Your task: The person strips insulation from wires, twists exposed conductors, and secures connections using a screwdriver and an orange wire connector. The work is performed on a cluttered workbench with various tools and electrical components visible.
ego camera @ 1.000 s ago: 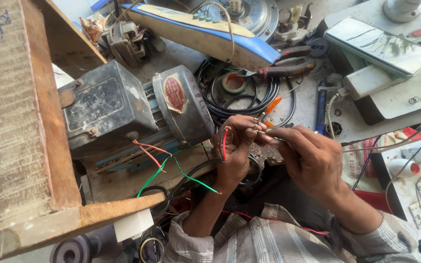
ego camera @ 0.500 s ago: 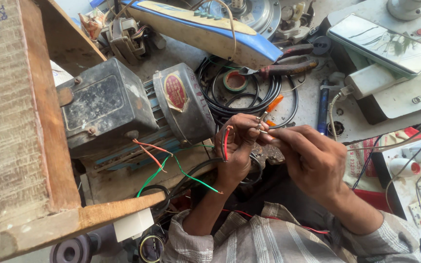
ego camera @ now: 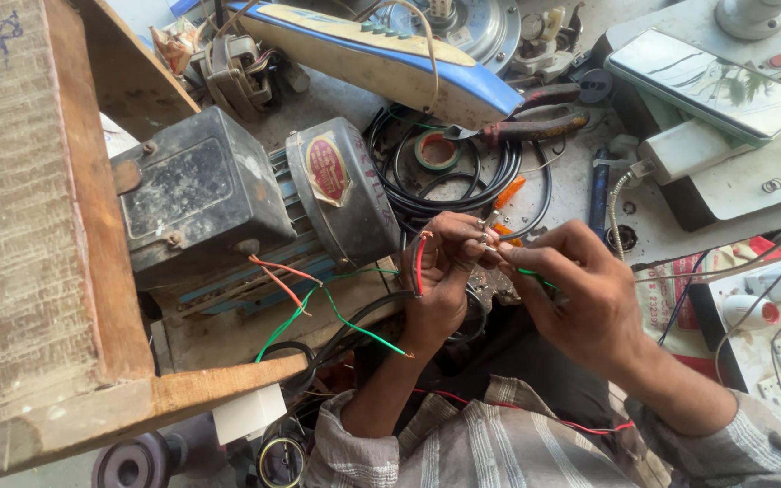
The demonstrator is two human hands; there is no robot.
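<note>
Hands — left hand (ego camera: 440, 262) pinching a red wire (ego camera: 419, 264), right hand (ego camera: 580, 294) a green wire (ego camera: 535, 276) — meet beside the grey motor (ego camera: 336, 194).

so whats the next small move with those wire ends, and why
Probably a short twist of the pinched ends. The left hand holds a red wire and the right hand a green wire, fingertips meeting at bare ends that look side by side, though the joint is too small to judge.
</note>
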